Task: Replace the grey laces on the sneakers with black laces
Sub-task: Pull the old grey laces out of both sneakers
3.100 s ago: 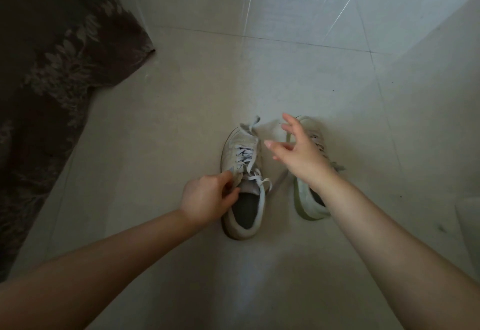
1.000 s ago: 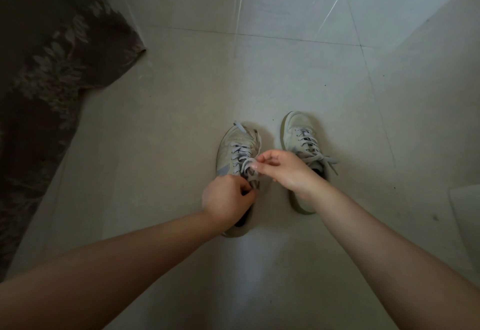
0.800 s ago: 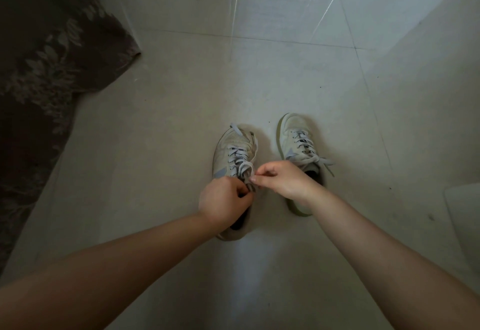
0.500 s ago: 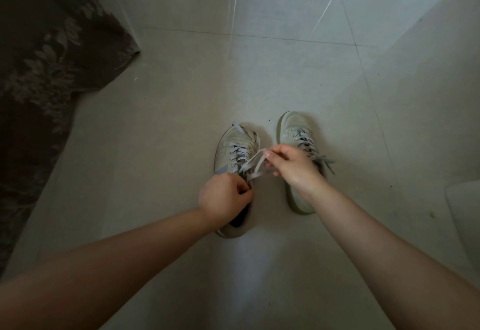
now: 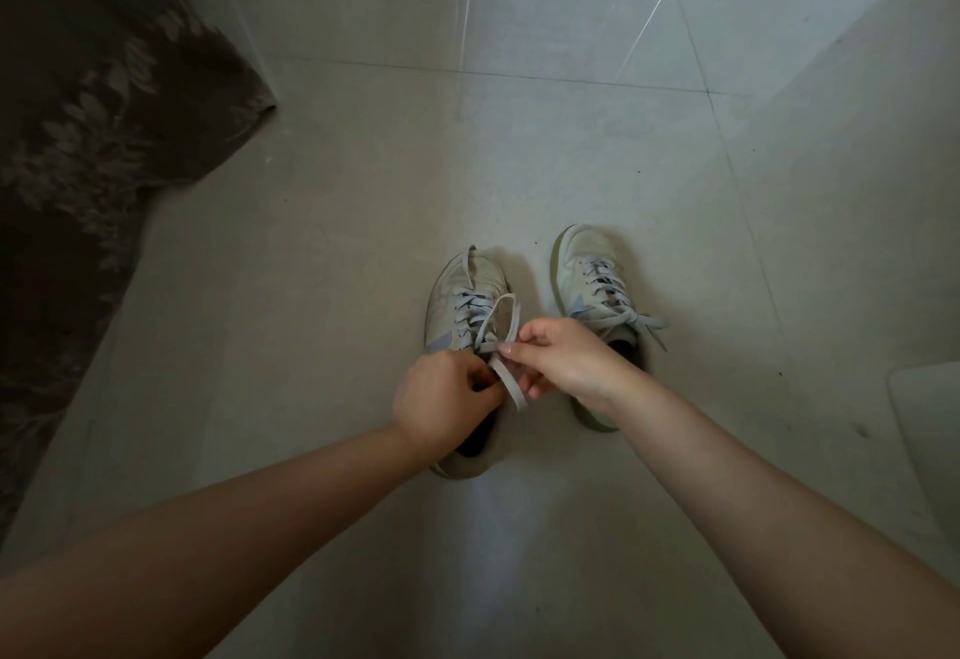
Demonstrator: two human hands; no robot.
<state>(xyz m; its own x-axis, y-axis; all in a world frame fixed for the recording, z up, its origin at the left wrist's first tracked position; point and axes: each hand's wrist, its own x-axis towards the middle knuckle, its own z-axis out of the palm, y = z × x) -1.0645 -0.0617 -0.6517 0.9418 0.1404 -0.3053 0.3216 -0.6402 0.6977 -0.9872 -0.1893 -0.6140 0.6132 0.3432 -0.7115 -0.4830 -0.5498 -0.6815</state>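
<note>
The grey lace (image 5: 506, 341) of the left-hand sneaker (image 5: 464, 326) is partly undone: a loose loop of it rises over the middle of the shoe and a free end hangs down toward the heel opening, between the two hands. The right hand (image 5: 563, 362) pinches this lace between thumb and fingertip where the loop closes, its other fingers curled loosely underneath. The left hand (image 5: 441, 401) sits over the rear of the same sneaker with its fingers curled in tight; they close at the lace's lower stretch, though exactly what they have hold of cannot be made out. The lower rows of lacing on this shoe are still threaded. The other sneaker (image 5: 592, 295) stands just beside it to the right, toe pointing away, its own grey lace (image 5: 631, 318) tied in a bow with ends trailing to the right. Both shoes rest on a pale tiled floor (image 5: 363, 222). A dark patterned rug (image 5: 78, 128) lies well apart on the left, and a pale flat object (image 5: 930, 430) shows at the right edge.
</note>
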